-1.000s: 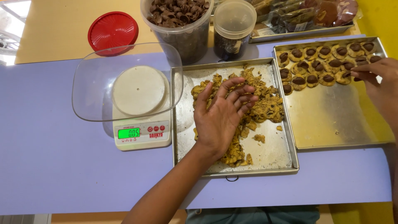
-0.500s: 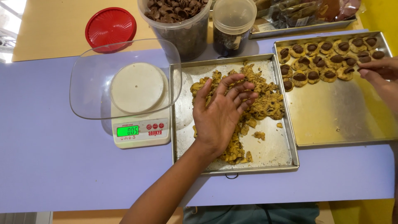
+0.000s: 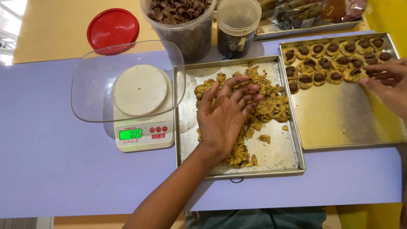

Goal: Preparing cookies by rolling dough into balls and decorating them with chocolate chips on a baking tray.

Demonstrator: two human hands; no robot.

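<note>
While the left hand (image 3: 224,121) lay palm-down on the crumbly cookie dough (image 3: 258,101), its fingers were spread wide and only lightly curled, pressing into the heap and closed on nothing. The dough sat in the far and middle part of the steel tray (image 3: 280,159) at the centre of the lilac bench (image 3: 55,169), with loose crumbs (image 3: 265,138) strewn toward the near right of it. To the right, a second baking tray (image 3: 347,123) held rows of shaped cookies topped with chocolate (image 3: 322,63) along its far edge. The right hand (image 3: 388,85) hovered at the right end of those rows, fingers loosely extended; whether it pinched anything could not be told.

Gathering a portion well seemed to call for curling the fingers under the dough and drawing stray crumbs inward, so that a compact lump came away rather than flakes. A firm squeeze probably suited so dry a mix. At the left, a clear bowl (image 3: 85,97) sat on the digital kitchen scale (image 3: 144,135), well apart from the dough, and a tub of chocolate pieces (image 3: 180,17) stood beyond the tray.
</note>
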